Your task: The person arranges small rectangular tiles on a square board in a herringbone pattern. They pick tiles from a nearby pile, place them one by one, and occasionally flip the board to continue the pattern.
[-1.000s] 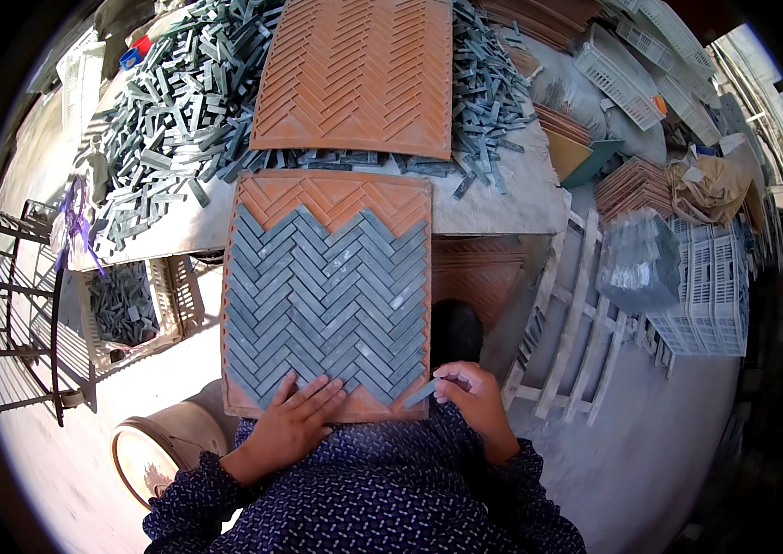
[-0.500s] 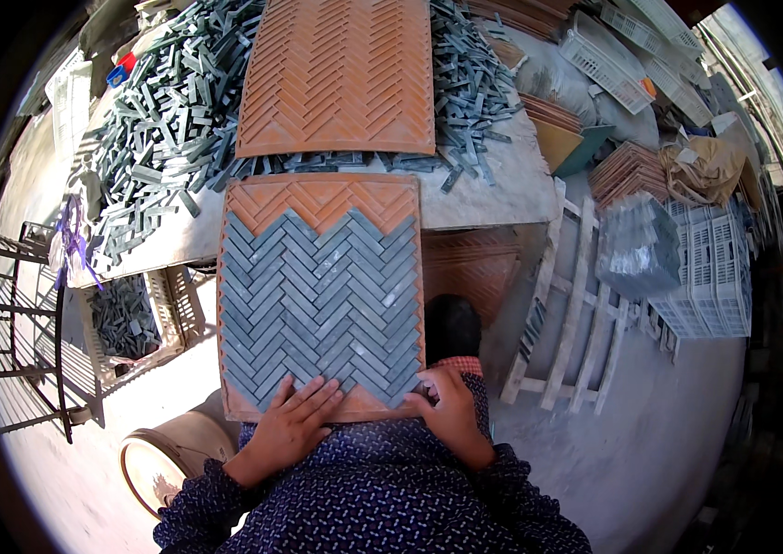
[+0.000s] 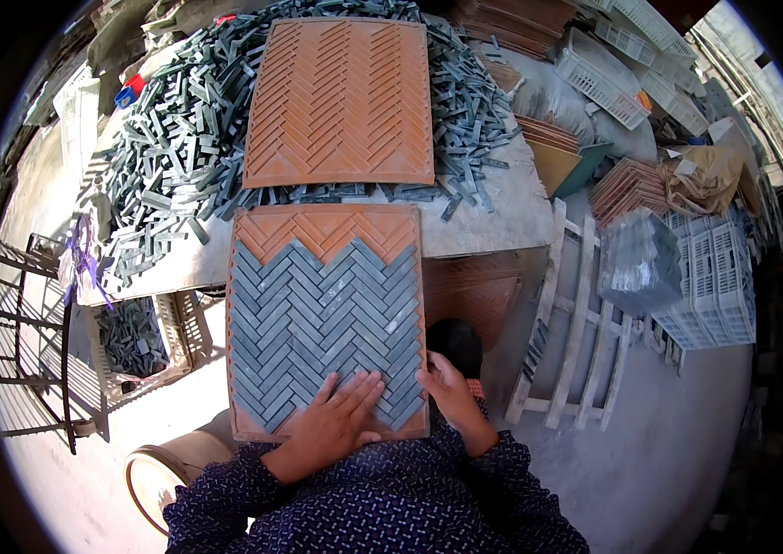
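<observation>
An orange tray (image 3: 325, 220) with a herringbone pattern of slots lies before me, its near end by my lap and its far end at the table's edge. Narrow grey-green strip tiles (image 3: 317, 314) fill most of it in zigzag rows; bare slots show along the far end. My left hand (image 3: 336, 415) lies flat on the tiles near the front edge, fingers stretched out. My right hand (image 3: 454, 395) grips the tray's right edge near the front corner, its fingers curled there. Beyond, a second orange tray (image 3: 340, 102) with empty slots rests on heaped loose tiles.
Loose strip tiles (image 3: 169, 157) are heaped across the pale table (image 3: 493, 217). Below left stand a crate (image 3: 169, 323) of tiles, a round bucket (image 3: 156, 475) and a metal rack (image 3: 22, 319). To the right are a wooden pallet (image 3: 562, 323), stacked wrapped sheets (image 3: 639, 263) and white crates (image 3: 710, 277).
My left hand has slid right and slightly away over the tiles. My right hand has moved a little up the tray's edge. The whole scene sits lower in the picture.
</observation>
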The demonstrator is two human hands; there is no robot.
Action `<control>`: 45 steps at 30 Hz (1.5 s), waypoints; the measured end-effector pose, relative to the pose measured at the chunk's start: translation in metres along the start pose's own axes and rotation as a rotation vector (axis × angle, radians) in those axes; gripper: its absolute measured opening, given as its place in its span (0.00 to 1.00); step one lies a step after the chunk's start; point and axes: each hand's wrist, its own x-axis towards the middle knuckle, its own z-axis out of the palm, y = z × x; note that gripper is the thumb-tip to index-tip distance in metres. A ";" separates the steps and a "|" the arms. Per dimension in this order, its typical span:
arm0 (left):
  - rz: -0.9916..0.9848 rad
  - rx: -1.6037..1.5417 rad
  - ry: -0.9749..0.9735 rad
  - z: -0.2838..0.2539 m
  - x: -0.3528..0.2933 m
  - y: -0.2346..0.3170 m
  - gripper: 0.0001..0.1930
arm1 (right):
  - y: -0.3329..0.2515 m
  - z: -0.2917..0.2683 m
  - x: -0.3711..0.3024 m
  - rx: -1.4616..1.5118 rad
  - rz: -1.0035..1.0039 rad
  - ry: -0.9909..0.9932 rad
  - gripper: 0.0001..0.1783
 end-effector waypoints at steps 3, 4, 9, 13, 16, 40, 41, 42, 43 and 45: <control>-0.021 -0.006 -0.006 0.004 0.001 0.001 0.40 | 0.005 0.007 -0.005 -0.313 0.029 0.003 0.16; -0.016 0.030 -0.024 0.003 0.003 0.000 0.41 | 0.007 0.006 -0.003 -0.275 0.009 -0.001 0.16; -0.042 -0.001 0.188 -0.035 0.057 -0.039 0.40 | 0.013 0.010 -0.002 -0.143 -0.021 0.009 0.19; -0.172 0.063 0.400 -0.041 0.115 -0.093 0.37 | 0.021 0.012 -0.006 -0.084 0.001 0.038 0.20; -0.163 -0.030 0.362 -0.030 0.134 -0.107 0.37 | 0.018 0.017 -0.008 -0.066 -0.018 0.042 0.20; -0.036 0.038 0.204 -0.028 0.109 -0.067 0.44 | 0.024 0.018 -0.006 -0.091 -0.068 0.060 0.18; -0.024 0.014 0.199 -0.029 0.107 -0.067 0.43 | 0.026 0.016 -0.007 -0.091 -0.065 0.055 0.18; -0.069 0.043 0.219 -0.031 0.104 -0.070 0.43 | 0.028 0.015 -0.008 -0.090 -0.061 0.052 0.18; -0.112 0.071 0.238 -0.035 0.102 -0.075 0.43 | 0.030 0.014 -0.007 -0.088 -0.057 0.049 0.18; -0.187 0.119 0.267 -0.036 0.095 -0.083 0.44 | 0.029 0.014 -0.007 -0.092 -0.086 0.030 0.16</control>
